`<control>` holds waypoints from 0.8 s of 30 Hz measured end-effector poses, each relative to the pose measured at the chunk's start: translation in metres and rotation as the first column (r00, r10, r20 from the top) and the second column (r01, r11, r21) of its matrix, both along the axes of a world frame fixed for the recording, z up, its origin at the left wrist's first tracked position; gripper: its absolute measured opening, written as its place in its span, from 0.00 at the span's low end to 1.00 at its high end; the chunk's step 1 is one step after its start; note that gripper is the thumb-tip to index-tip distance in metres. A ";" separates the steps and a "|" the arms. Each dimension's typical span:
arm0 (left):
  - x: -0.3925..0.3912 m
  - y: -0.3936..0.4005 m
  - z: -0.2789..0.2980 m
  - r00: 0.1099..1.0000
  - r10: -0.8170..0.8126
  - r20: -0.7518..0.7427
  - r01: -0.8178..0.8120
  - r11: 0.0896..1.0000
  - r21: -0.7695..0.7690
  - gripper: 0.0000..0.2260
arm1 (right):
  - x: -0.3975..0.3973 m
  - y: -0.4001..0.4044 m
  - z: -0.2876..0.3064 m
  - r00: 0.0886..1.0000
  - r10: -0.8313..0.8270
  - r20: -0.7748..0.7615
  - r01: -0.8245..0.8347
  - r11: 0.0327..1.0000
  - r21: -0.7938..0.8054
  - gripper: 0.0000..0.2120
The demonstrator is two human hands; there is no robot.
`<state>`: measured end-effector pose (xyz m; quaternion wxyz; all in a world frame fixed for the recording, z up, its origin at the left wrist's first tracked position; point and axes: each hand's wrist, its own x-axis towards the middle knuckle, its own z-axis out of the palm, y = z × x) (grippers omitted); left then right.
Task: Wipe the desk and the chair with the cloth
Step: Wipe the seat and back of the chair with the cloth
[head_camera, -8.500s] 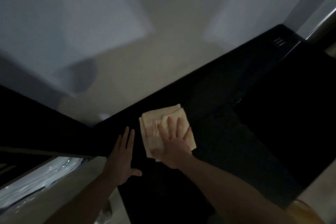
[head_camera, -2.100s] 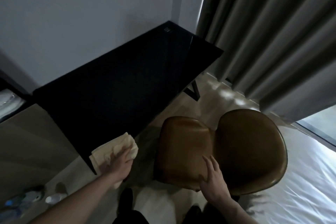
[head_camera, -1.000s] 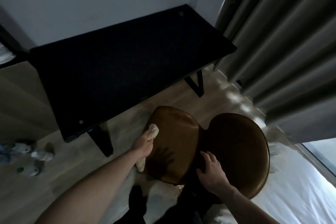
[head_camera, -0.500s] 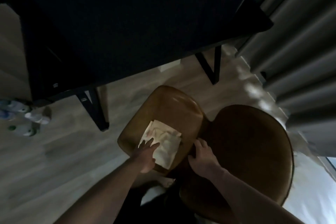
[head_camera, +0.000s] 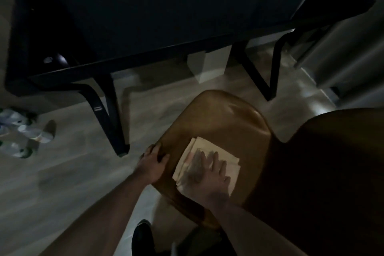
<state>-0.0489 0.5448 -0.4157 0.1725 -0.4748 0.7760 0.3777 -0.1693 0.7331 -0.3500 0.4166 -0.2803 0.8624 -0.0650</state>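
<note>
- Right hand (head_camera: 209, 174) lies flat, fingers spread, pressing the cloth (head_camera: 207, 162) on the chair (head_camera: 224, 116).
- Left hand (head_camera: 152, 162) grips the seat edge.
- Cloth looks soft and light; best pressed flat under the palm.

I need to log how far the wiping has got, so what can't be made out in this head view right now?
- Right hand: motion-blurred on the cloth; its grip or pressure is unclear.
- Chair back: in deep shadow, right edge cut off.
- Desk top: too dark to judge clean or dirty.
- Bottles on the floor: blurred, cut by the left edge.
- Left hand: fingertips wrapped over the seat edge, partly hidden.
</note>
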 end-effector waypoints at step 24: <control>0.013 0.056 0.012 0.991 0.120 -0.060 -0.127 0.983 -0.130 0.35 | 0.029 0.025 -0.055 0.940 -0.162 -0.300 0.166 0.986 -0.011 0.42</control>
